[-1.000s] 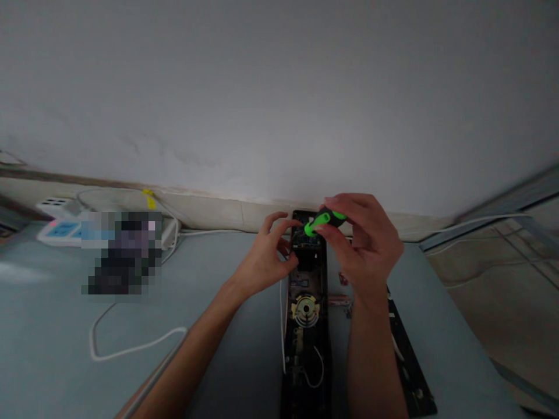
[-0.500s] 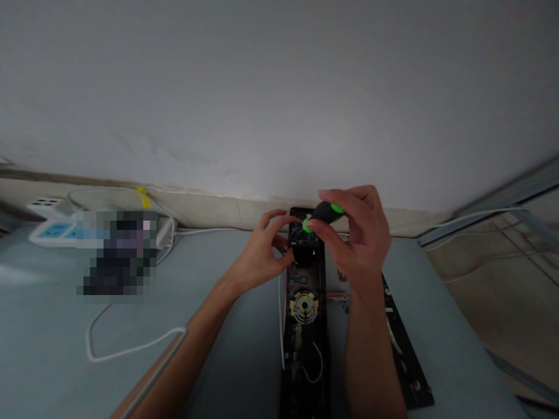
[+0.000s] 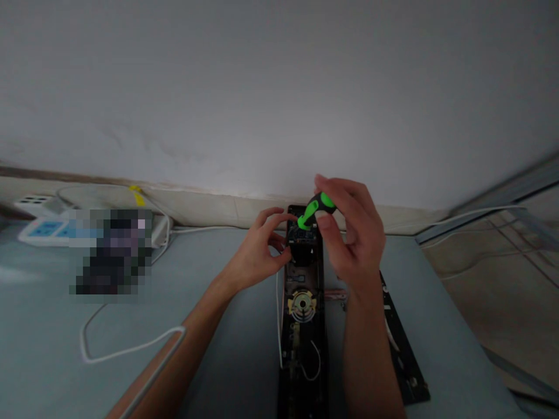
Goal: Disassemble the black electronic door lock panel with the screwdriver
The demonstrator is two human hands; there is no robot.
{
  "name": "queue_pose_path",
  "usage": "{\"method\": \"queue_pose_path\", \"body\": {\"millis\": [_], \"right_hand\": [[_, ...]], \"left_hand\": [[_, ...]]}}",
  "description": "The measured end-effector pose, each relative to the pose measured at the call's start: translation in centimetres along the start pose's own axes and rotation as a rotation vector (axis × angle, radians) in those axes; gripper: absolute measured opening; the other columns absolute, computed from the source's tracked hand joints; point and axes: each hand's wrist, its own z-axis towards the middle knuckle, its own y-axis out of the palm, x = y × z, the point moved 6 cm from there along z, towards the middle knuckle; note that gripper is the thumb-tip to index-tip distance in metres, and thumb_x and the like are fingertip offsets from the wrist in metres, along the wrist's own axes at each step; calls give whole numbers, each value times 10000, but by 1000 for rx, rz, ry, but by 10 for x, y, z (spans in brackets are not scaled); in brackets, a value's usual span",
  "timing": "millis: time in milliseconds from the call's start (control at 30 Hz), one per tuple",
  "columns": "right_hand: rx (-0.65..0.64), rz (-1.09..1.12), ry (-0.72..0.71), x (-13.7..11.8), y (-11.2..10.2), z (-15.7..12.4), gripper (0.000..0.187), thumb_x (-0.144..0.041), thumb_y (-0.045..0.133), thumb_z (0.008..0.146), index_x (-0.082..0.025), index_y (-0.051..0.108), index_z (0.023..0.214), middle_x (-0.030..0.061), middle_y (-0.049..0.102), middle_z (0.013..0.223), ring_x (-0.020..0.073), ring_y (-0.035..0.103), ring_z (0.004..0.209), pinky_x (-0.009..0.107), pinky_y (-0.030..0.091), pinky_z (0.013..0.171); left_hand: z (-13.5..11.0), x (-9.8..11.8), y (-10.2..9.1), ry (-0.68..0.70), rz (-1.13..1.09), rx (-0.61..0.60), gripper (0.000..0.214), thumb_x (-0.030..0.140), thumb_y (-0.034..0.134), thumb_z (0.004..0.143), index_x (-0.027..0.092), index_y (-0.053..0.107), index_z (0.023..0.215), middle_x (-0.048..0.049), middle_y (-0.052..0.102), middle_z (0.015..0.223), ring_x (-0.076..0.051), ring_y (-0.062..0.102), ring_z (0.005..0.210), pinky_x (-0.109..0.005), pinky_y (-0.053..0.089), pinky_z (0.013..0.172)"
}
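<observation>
My right hand grips a green-and-black screwdriver, thumb and fingers around its handle. The tool tilts down to the left over the far end of a long, open black housing; its tip is hidden. A round speaker and a thin white wire show inside the housing. My left hand is bent around the housing's far end. Its thumb is at a black block and its forefinger reaches close to the screwdriver's green lower end.
A long black panel lies right of my right forearm. A white power strip and a blurred dark object stand at the left. A white cable loops by my left forearm. The wall rises behind the table.
My right fingers have shifted on the screwdriver, baring more of its green handle, and the handle has turned. My left hand stays at the housing. The whole view has moved slightly.
</observation>
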Motion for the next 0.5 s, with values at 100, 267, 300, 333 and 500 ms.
{"method": "queue_pose_path", "body": {"millis": [100, 267, 300, 333, 500], "right_hand": [[-43, 160, 60, 4, 4, -2, 490, -148, 517, 1013, -357, 558, 1454, 34, 656, 1410, 215, 678, 1212, 462, 605, 992], [140, 52, -43, 4, -5, -2, 389, -173, 820, 825, -335, 747, 1171, -5, 714, 1003, 165, 669, 922, 346, 608, 777], [155, 21, -46, 4, -6, -2, 383, -188, 842, 803, -334, 756, 1148, -3, 689, 968, 165, 648, 898, 335, 598, 746], [146, 4, -41, 4, -7, -1, 372, -205, 828, 818, -336, 755, 1158, 7, 675, 977, 170, 640, 904, 340, 597, 743], [-27, 97, 58, 2, -1, -1, 488, -155, 471, 1015, -404, 597, 1414, 27, 675, 1339, 239, 679, 1197, 503, 589, 1025]], "left_hand": [[0, 0, -1, -9, -2, 1, 590, 42, 627, 790, 245, 550, 1339, -110, 425, 1468, -46, 697, 709, -275, 660, 736], [0, -1, -1, -3, -17, -5, 580, 44, 630, 789, 238, 556, 1330, -107, 429, 1461, -40, 692, 700, -253, 657, 717], [0, -1, -1, 0, -21, -4, 578, 47, 630, 795, 240, 554, 1334, -107, 432, 1457, -41, 693, 703, -253, 657, 718], [0, 0, -1, 2, -24, -6, 577, 49, 629, 800, 242, 553, 1338, -106, 434, 1455, -43, 695, 708, -255, 659, 723], [1, 2, -2, -8, -39, -19, 578, 46, 616, 813, 250, 555, 1351, -116, 436, 1467, -55, 699, 726, -285, 673, 757]]}}
